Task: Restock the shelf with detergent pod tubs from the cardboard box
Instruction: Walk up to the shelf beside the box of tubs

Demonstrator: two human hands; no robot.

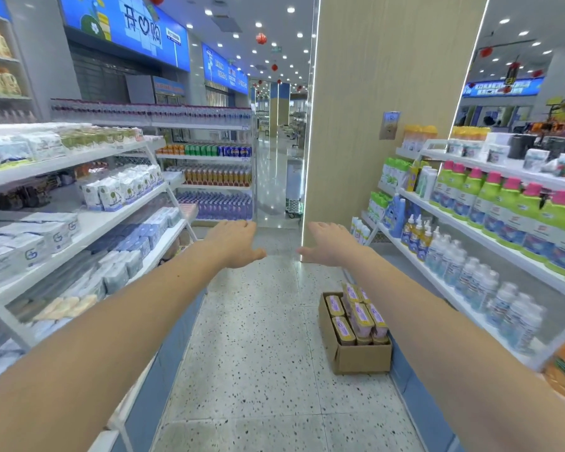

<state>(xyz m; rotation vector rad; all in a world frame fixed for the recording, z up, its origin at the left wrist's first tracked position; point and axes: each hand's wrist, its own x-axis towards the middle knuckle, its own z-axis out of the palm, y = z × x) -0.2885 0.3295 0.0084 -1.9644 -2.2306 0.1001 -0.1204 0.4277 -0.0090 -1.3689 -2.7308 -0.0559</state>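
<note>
Both your arms stretch out down the aisle, empty.
Your left hand (234, 244) and right hand (328, 244) are spread flat; the pod tubs (361, 318) sit in the cardboard box (361, 357) on the floor beside the right-hand shelf (470, 234).

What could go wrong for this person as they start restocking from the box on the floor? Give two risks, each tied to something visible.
1. The cardboard box sits on the aisle floor beside the right shelf base; walking forward, the person might trip on it.
2. The detergent pod tubs stand packed tightly and stick out above the box rim; lifting one with the empty right hand or left hand could tip its neighbours.
</note>
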